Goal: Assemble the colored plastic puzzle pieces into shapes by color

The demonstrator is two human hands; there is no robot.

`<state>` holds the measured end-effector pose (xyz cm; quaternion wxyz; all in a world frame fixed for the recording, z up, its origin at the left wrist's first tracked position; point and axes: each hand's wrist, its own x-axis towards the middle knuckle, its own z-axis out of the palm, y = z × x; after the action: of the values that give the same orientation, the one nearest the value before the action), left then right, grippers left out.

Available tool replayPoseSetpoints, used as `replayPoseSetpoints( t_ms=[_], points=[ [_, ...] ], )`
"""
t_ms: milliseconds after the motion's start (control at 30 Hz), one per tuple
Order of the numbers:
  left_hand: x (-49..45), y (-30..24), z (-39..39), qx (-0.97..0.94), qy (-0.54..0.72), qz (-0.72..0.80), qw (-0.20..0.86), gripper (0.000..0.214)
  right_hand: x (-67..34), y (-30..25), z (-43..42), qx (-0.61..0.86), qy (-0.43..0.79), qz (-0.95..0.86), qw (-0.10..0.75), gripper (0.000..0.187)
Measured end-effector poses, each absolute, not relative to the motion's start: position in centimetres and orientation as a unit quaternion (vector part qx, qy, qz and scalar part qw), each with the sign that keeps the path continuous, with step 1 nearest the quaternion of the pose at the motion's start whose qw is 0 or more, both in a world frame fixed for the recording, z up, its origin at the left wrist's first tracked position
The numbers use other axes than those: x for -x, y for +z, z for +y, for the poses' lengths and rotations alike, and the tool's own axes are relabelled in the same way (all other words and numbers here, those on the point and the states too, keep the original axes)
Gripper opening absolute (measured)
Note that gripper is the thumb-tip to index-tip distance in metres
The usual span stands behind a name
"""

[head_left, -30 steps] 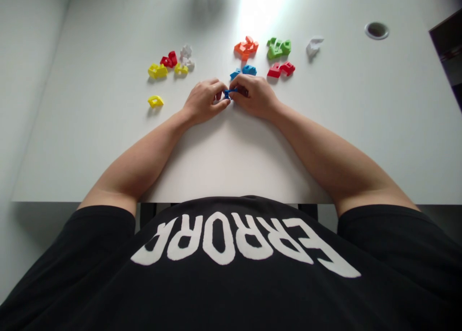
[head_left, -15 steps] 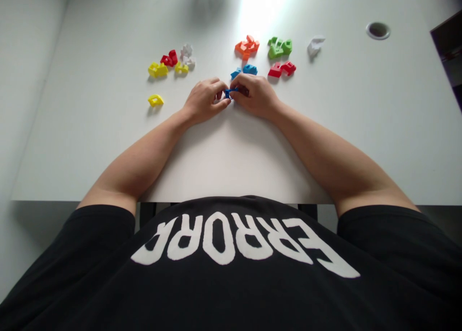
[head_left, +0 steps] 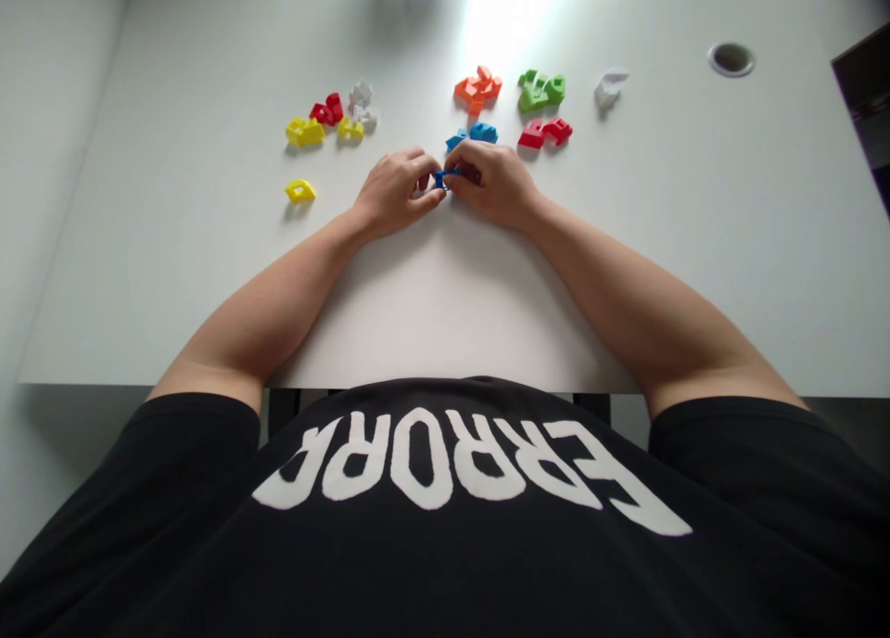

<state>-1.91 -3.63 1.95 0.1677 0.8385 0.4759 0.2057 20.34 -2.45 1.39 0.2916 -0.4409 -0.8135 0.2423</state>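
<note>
My left hand [head_left: 395,191] and my right hand [head_left: 492,184] meet at the middle of the white table [head_left: 445,295], fingers curled. Both pinch a small dark blue plastic piece [head_left: 442,177] between their fingertips; most of it is hidden by the fingers. Just beyond my right hand lie light blue pieces [head_left: 473,136]. Both forearms rest on the table.
Loose plastic pieces lie across the far side: a single yellow piece [head_left: 299,191], a yellow, red and white cluster [head_left: 332,119], orange pieces [head_left: 476,89], green pieces [head_left: 540,91], red pieces [head_left: 544,133], a white piece [head_left: 610,86]. A round cable hole [head_left: 731,58] sits far right.
The hands stay together on the blue piece with hardly any motion. The view has shifted slightly.
</note>
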Motion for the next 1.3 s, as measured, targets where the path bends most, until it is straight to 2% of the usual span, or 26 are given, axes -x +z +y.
replayPoseSetpoints(
  t_ms=[500,800,1100,1300],
  points=[
    [1.9,2.0,-3.6,-0.836,0.207,0.478,0.175,0.019,-20.4,1.4,-2.4,0.439,0.249,-0.813,0.289,0.026],
    [1.9,1.8,-3.5,-0.842,0.204,0.47,0.166,0.021,-20.6,0.1,-1.7,0.409,0.223,-0.826,0.318,0.029],
    [1.9,1.7,-3.4,-0.848,0.211,0.462,0.155,0.015,-20.6,0.0,-1.6,0.395,0.219,-0.832,0.323,0.02],
    [1.9,1.9,-3.5,-0.85,0.202,0.46,0.157,0.018,-20.5,0.1,-1.7,0.39,0.219,-0.833,0.327,0.019]
  ],
)
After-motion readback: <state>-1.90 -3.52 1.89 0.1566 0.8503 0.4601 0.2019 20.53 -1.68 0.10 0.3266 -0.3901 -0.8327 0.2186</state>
